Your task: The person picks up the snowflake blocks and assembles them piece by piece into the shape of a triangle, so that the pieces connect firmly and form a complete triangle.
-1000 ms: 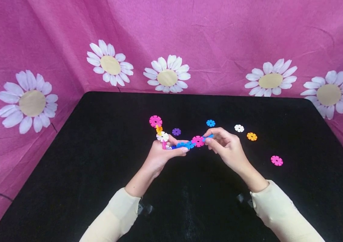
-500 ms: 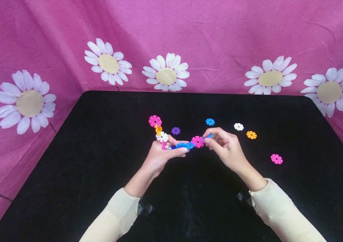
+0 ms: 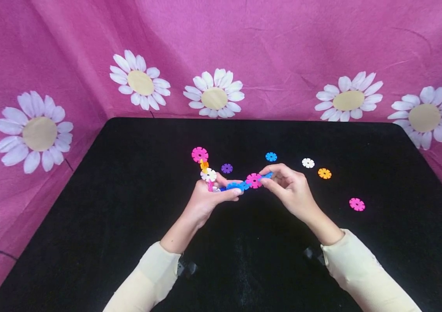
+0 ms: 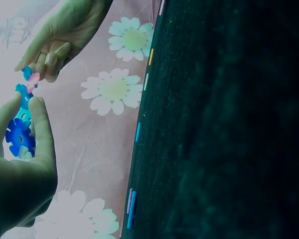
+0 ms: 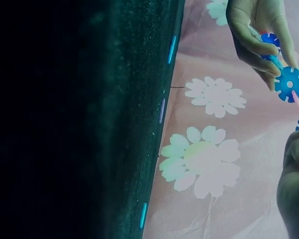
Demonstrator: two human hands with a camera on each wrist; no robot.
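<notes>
Fitting the last blue disc (image 3: 268,175) to the free end of a chain (image 3: 244,185) of slotted plastic discs looks to be the step I have in hand. In the head view, the chain runs from an end pink disc (image 3: 199,154), left of centre, down past an orange disc (image 3: 204,166) and a white disc (image 3: 208,175) into my left hand (image 3: 203,200), then on to a middle pink disc (image 3: 254,180) at mid-frame. My left thumb and fingers nearly close, pinching the chain at its blue part; my right hand (image 3: 294,187), right of centre, pinches the last blue disc narrowly beside the middle pink disc. Loose purple (image 3: 226,168), loose blue (image 3: 271,157), loose white (image 3: 308,163), loose orange (image 3: 324,173) and loose pink (image 3: 357,204) discs lie beyond and to the right on the black table (image 3: 127,208). In the left wrist view, my left hand holds the chain at lower left, with my right hand's fingertips above it. In the right wrist view, my right hand, at the lower right edge, partly covers the last blue disc; I can't tell whether the slots are fully seated. I judge the next move calls for a steady left pinch, aligned slots and a small push from the right.
</notes>
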